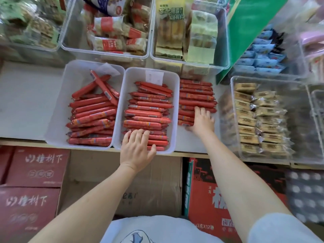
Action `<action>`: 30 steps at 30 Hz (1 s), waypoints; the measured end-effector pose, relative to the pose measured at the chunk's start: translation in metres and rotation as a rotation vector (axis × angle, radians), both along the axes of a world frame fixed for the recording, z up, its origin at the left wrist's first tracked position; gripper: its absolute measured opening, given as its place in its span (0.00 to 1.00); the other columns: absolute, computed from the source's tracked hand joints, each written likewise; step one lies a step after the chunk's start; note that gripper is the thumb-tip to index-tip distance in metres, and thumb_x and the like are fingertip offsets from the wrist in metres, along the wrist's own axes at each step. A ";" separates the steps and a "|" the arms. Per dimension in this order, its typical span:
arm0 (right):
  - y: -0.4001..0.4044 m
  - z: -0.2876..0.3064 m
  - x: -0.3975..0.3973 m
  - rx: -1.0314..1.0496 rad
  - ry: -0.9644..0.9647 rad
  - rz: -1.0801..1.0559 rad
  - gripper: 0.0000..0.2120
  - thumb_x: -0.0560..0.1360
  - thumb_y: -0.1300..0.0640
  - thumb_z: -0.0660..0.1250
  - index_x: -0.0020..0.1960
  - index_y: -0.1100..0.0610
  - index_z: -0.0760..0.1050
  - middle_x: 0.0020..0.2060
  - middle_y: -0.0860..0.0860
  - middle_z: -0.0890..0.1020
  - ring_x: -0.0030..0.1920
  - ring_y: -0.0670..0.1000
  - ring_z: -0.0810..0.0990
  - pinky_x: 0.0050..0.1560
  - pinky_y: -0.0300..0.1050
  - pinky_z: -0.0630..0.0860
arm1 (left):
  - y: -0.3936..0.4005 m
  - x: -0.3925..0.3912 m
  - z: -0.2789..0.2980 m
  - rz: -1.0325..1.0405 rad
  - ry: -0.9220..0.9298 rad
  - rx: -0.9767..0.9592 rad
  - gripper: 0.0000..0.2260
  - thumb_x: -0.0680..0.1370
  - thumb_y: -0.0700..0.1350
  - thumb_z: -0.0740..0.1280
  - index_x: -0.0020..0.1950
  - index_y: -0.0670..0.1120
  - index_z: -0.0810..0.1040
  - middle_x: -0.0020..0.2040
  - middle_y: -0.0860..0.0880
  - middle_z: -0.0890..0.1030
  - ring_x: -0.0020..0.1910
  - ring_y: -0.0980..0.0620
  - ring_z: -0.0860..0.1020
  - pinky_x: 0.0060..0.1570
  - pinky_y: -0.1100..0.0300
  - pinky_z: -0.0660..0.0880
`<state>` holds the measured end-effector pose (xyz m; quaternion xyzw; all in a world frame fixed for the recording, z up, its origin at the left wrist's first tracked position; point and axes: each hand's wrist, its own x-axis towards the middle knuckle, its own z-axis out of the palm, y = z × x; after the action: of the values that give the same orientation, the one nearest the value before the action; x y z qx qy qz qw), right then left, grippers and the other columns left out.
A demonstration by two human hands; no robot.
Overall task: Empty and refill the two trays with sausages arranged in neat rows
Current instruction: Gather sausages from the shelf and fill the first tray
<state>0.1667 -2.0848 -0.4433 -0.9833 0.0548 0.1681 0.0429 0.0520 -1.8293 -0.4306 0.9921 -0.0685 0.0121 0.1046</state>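
Two white plastic trays stand side by side on a shelf. The left tray (pixel 57 109) holds red sausages (pixel 93 118) in rough rows, with a few lying slanted on top. Sausages (pixel 149 109) in the right tray (pixel 175 106) lie stacked in neat crosswise rows. A loose pile of sausages (pixel 196 95) lies on the bare shelf right of that tray. My left hand (pixel 136 149) rests flat, fingers spread, on the near sausages of the right tray. Fingers forward, my right hand (pixel 203 120) lies on the near end of the loose pile.
Clear bins of packaged snacks (pixel 112 32) stand behind the trays, and a clear bin of wrapped bars (pixel 259 120) stands to the right. Red cartons (pixel 33 172) and a brown cardboard box (pixel 149 181) sit below the shelf edge. Bare shelf (pixel 26 102) lies left of the trays.
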 end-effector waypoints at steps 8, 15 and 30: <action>-0.001 0.004 -0.021 0.208 0.282 -0.267 0.25 0.68 0.40 0.75 0.56 0.55 0.74 0.47 0.54 0.82 0.46 0.58 0.82 0.45 0.49 0.79 | 0.000 0.000 0.005 0.012 0.045 0.009 0.25 0.75 0.57 0.57 0.62 0.42 0.79 0.58 0.44 0.81 0.60 0.44 0.77 0.67 0.46 0.67; 0.016 0.016 -0.050 0.432 0.221 -0.407 0.12 0.71 0.51 0.70 0.52 0.55 0.76 0.38 0.51 0.80 0.38 0.56 0.81 0.38 0.45 0.76 | 0.003 0.000 0.004 0.005 0.086 -0.025 0.26 0.76 0.58 0.57 0.64 0.42 0.78 0.61 0.43 0.80 0.62 0.43 0.76 0.69 0.48 0.61; 0.138 0.135 -0.045 1.089 0.280 -0.021 0.08 0.75 0.52 0.72 0.54 0.51 0.82 0.46 0.45 0.85 0.47 0.43 0.83 0.46 0.36 0.77 | 0.031 0.030 0.095 0.665 0.689 -1.859 0.16 0.80 0.49 0.66 0.54 0.35 0.79 0.39 0.39 0.83 0.31 0.41 0.82 0.30 0.52 0.79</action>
<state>0.1216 -1.9470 -0.3082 -0.7870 -0.0248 0.3004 0.5383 0.0819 -1.7981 -0.3355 0.4395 0.2775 -0.1952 0.8317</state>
